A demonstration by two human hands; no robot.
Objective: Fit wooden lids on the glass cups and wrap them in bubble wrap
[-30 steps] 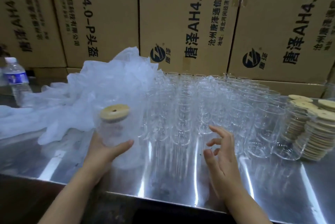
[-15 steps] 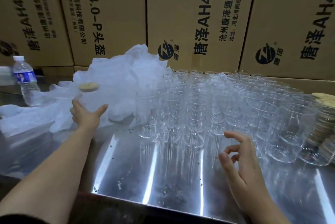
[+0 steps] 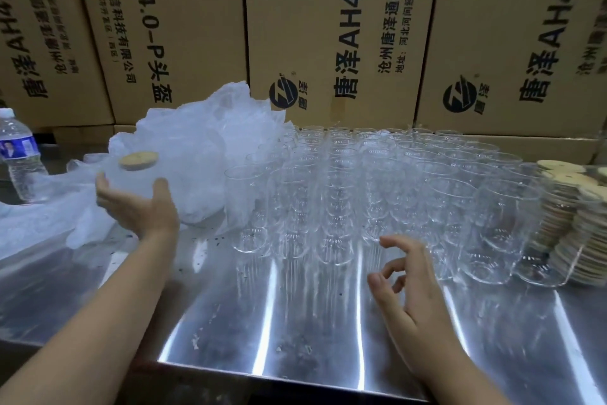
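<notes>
Bubble wrap [image 3: 210,142] in a crumpled white heap over the left end of the steel table [image 3: 295,332], spilling out to the left edge of view. At far left, beside the heap, an upright water bottle [image 3: 18,155] with a blue label.

In front of the heap, held up off the table, one glass cup [image 3: 134,179], motion-blurred, with a round wooden lid [image 3: 138,161] on its mouth, slightly tilted. Under and around its base, the left hand [image 3: 138,207], palm up, thumb on the right side, fingers on the left, curved round the glass. Exact contact lost in the blur.

Right of the heap and close against its edge, a dense block of empty glass cups [image 3: 377,188], upright, in rows, none lidded, reaching back toward the cardboard boxes [image 3: 328,27] stacked behind the table.

Just in front of the nearest row, over bare steel, the right hand [image 3: 414,283], with fingers loosely curled, index and thumb apart, nothing held.

At far right, just beside the last cups, leaning stacks of wooden lids [image 3: 578,227].
</notes>
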